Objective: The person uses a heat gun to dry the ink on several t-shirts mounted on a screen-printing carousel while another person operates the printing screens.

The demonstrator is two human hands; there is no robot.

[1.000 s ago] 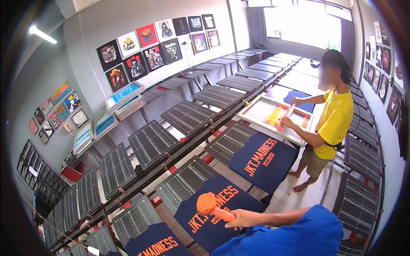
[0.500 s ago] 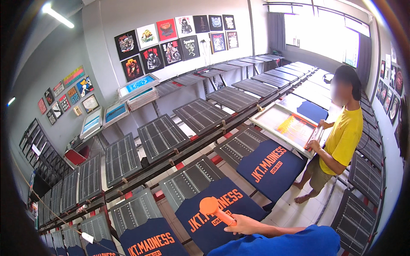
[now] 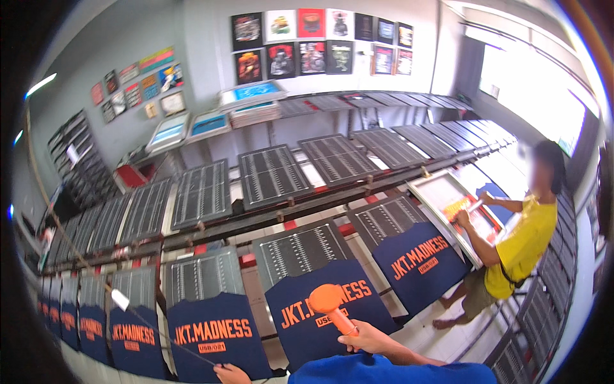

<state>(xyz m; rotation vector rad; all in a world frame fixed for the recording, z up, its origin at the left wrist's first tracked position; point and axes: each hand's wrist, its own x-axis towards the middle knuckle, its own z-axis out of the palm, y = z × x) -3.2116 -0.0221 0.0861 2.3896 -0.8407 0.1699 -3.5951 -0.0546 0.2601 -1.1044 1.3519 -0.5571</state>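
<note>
My right hand [image 3: 366, 338] is wrapped round the handle of an orange hair dryer [image 3: 327, 299]. The dryer's round head hangs above a navy T-shirt piece [image 3: 291, 345] with orange lettering, spread on a dark printing board [image 3: 297, 246]. At the lower edge my left hand [image 3: 231, 374] is closed on a thin dark cord [image 3: 169, 344], which runs up to the left past a white tag [image 3: 119, 299]. Just above that hand lies another navy T-shirt piece [image 3: 192, 352] with the same orange print. My left forearm is mostly out of view.
To the right, a person in a yellow top [image 3: 534, 246] works with both hands at a framed printing screen [image 3: 473, 256]. A rail [image 3: 256, 224] divides the rows of boards. Stacked screens [image 3: 256, 112] stand near the back wall. White tiled floor [image 3: 470, 333] shows beyond the shirts.
The view has swung left, so the scene shifts rightward and more shirts show at left. My left hand has come into view on the cord. The dryer stays over the same shirt.
</note>
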